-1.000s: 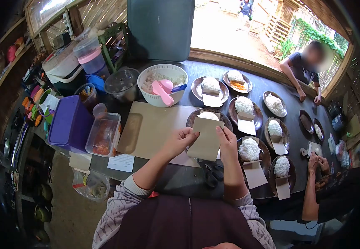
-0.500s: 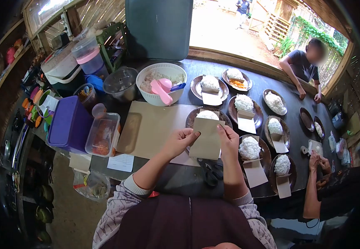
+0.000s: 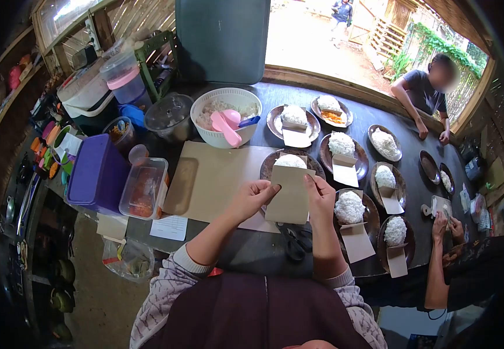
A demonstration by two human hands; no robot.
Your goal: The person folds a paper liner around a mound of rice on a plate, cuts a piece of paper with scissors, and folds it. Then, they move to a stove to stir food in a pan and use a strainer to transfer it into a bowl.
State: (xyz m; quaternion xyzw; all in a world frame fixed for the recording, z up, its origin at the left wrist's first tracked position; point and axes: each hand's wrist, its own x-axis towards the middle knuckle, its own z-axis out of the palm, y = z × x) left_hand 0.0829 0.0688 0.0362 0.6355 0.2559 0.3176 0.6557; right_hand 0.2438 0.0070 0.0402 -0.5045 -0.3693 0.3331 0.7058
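Between my left hand [image 3: 254, 199] and my right hand [image 3: 320, 196] is a folded piece of brown cardboard [image 3: 288, 196], pinched at its two side edges between thumbs and fingers. It stands in front of a rice mound [image 3: 291, 161] on a brown plate [image 3: 268, 164], hiding the plate's near part. Below my right hand, black scissors [image 3: 296, 242] lie at the table edge. Just right of that hand, another plate carries a rice mound [image 3: 349, 207] with a folded cardboard piece [image 3: 358, 241] leaning out over its rim.
Several more plates of rice cover the dark table's right side. A white bowl [image 3: 202, 131] holds pink spoons. Nearby are a large cardboard sheet [image 3: 220, 174], a plastic tub [image 3: 142, 189] and a purple container [image 3: 98, 173]. A co-worker's hands [image 3: 441, 225] work at right; another person leans at the window.
My hands and the cardboard stay almost still. The co-worker's hands at the right have shifted slightly, and a person outside has moved a little to the right.
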